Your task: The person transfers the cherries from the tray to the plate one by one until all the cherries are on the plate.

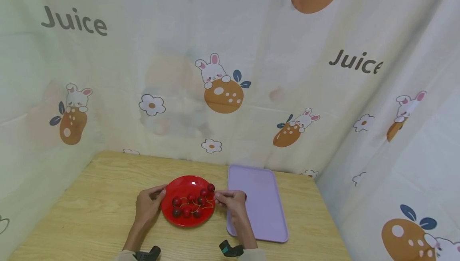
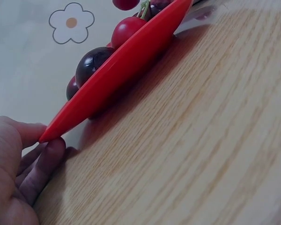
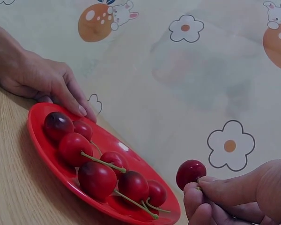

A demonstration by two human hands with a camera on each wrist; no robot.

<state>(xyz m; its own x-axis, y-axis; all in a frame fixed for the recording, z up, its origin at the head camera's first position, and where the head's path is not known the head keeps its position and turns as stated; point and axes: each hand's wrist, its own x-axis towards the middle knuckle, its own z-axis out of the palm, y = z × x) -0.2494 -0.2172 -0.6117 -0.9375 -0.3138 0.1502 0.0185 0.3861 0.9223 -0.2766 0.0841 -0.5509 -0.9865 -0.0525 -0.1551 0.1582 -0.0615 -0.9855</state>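
A round red plate point(image 1: 187, 222) holds several dark red cherries point(image 3: 97, 180) with green stems. My left hand point(image 1: 148, 206) grips the plate's left rim; in the left wrist view the thumb lies over the edge and fingers under it. At the plate's right side my right hand point(image 1: 233, 203) pinches one cherry point(image 3: 191, 173) by its stem between thumb and forefinger. In the right wrist view that cherry hangs above the plate's far edge, apart from the others.
To the right lies a flat lilac tray point(image 1: 258, 209), partly behind my right hand. A dark red thing point(image 1: 245, 196) peeks out beside that hand over the tray, mostly hidden. The wooden table point(image 1: 97, 213) ends at a printed curtain point(image 1: 179, 125) behind and at both sides.
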